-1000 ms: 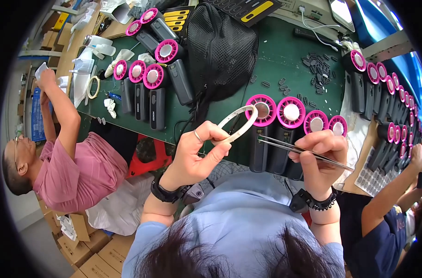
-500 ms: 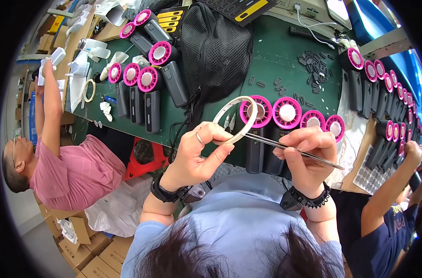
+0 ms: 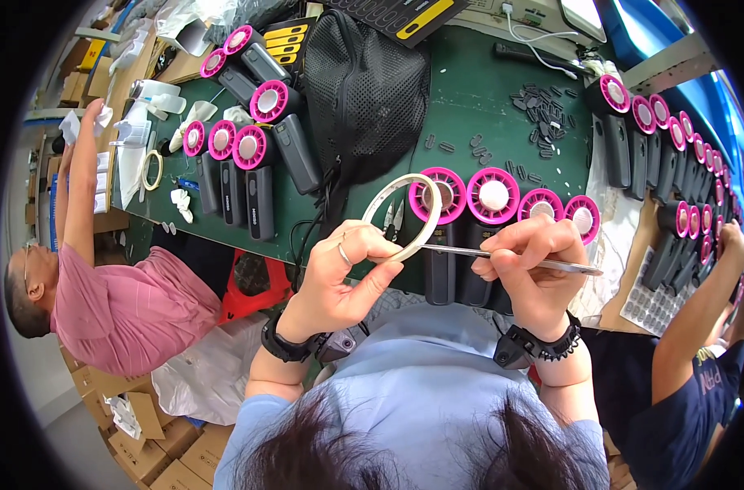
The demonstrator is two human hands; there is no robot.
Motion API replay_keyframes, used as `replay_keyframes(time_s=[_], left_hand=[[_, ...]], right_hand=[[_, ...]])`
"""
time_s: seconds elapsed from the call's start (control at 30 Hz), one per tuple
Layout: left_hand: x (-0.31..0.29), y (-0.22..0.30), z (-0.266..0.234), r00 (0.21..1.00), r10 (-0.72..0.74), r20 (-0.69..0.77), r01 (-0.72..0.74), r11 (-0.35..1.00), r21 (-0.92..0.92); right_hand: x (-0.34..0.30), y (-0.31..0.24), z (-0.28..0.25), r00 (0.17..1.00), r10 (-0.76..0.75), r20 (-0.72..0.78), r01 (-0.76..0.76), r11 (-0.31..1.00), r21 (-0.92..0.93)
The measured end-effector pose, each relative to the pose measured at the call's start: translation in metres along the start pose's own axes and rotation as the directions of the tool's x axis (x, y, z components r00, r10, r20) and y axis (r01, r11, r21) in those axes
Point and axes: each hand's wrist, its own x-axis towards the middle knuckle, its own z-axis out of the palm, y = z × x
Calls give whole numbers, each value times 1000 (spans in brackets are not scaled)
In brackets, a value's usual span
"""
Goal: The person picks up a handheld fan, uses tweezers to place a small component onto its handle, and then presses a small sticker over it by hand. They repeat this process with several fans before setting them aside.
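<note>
My left hand [image 3: 339, 278] is closed on a thin, pale cream roll of tape [image 3: 433, 216], pinching its lower rim between thumb and fingers so that the ring stands tilted up. My right hand [image 3: 539, 265] grips slim metal tweezers [image 3: 462, 251]. Their tip meets the lower right edge of the roll; whether they hold a piece of tape is too small to tell. Just beyond my hands lie several dark handheld fans with pink round heads, one of them a fan [image 3: 493, 196] with a white centre.
A black mesh bag [image 3: 368, 98] lies on the green table [image 3: 462, 90]. Small dark parts [image 3: 542, 114] form a pile behind the fans. More fans [image 3: 249, 151] lie to the left, and rows stand at right. Co-workers sit on both sides, one in a pink shirt [image 3: 135, 310].
The tweezers have swung flatter, and their tip has shifted slightly left along the roll's edge. My right hand has moved a little left. The view has shifted slightly.
</note>
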Motion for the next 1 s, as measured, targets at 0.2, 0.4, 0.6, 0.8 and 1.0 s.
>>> replay_keyframes(time_s=[0.2, 0.4, 0.6, 0.8, 1.0], left_hand=[[2, 2, 1, 1000, 12, 0, -12, 1000, 20], [7, 4, 5, 998, 56, -8, -55, 996, 73], [6, 5, 5, 998, 12, -69, -5, 996, 93], [-1, 1, -1, 999, -44, 11, 44, 999, -23], [3, -9, 4, 998, -33, 45, 35, 998, -45]], right_hand=[[-2, 0, -2, 1000, -5, 11, 5, 999, -36], [-4, -4, -11, 999, 39, -11, -38, 998, 58], [-10, -13, -26, 979, 116, -170, -103, 991, 84], [-55, -24, -92, 839, 123, -530, -89, 992, 89], [-97, -18, -102, 745, -5, -667, -101, 988, -121]])
